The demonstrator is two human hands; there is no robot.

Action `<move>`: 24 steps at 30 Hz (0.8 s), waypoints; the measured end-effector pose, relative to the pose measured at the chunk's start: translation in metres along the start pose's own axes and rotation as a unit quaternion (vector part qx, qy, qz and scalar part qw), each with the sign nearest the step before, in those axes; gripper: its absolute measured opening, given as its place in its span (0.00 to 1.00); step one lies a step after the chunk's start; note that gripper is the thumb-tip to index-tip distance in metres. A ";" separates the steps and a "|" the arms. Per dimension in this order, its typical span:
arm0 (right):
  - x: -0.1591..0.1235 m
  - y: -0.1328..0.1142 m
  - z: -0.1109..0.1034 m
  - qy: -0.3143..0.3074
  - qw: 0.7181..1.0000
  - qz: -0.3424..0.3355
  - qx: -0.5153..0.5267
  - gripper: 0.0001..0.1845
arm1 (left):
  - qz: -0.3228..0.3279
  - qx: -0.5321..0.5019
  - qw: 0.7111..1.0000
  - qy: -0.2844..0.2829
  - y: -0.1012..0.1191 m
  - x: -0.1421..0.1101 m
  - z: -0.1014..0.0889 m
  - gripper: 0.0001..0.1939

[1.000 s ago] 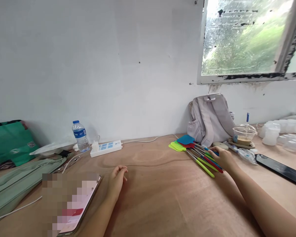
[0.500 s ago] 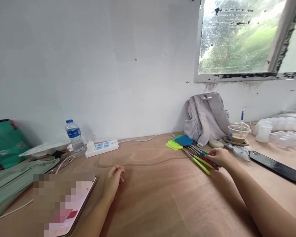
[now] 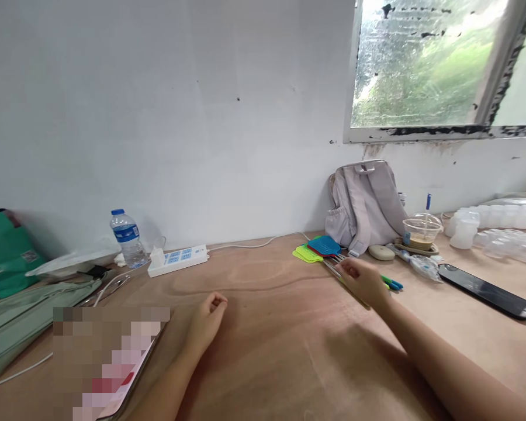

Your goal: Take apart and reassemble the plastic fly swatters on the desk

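Several fly swatters lie in a fanned bundle on the wooden table, with yellow-green heads (image 3: 305, 254), a blue head (image 3: 323, 246) and a red edge beneath the blue. My right hand (image 3: 363, 283) is over their shafts, its fingers closed in a pinch on a fly swatter; which one is hidden by the hand. Blue and green handle ends (image 3: 392, 283) stick out behind the hand, and a yellow-green handle (image 3: 355, 294) shows in front. My left hand (image 3: 208, 318) rests on the table with its fingers curled and nothing visible in them, beside a phone (image 3: 134, 371), partly pixelated.
A grey backpack (image 3: 363, 204) leans on the wall behind the swatters. To the right are a plastic cup (image 3: 422, 231), a black flat object (image 3: 486, 290) and white bottles (image 3: 464, 228). A power strip (image 3: 179, 261), water bottle (image 3: 128, 237) and green bag (image 3: 11, 251) stand left.
My right hand has moved left along the bundle, from the handle ends to the shafts near the heads. My left hand's fingers have curled in more. The view has shifted slightly.
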State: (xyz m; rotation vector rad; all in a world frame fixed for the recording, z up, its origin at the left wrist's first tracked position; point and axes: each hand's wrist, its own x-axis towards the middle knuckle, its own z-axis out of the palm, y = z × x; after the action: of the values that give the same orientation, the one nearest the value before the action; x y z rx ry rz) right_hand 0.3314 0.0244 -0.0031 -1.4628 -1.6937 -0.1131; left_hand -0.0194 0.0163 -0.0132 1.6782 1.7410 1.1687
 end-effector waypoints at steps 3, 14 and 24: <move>-0.027 -0.046 0.039 -0.173 0.979 -0.098 0.034 0.06 | 0.085 0.142 0.981 -0.101 0.010 -0.016 0.016 0.06; -0.030 -0.116 0.098 -0.317 0.932 -0.168 -0.058 0.10 | 0.181 0.301 0.923 -0.155 0.037 -0.041 0.045 0.11; -0.030 -0.108 0.087 -0.350 0.920 -0.174 -0.021 0.09 | 0.164 0.286 0.935 -0.130 0.012 -0.020 0.019 0.11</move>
State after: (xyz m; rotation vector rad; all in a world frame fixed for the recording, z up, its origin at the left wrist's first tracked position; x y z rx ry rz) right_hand 0.1919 0.0188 -0.0282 -1.2916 -2.5381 0.2128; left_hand 0.0058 0.0009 -0.0177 2.4143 1.7725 0.5287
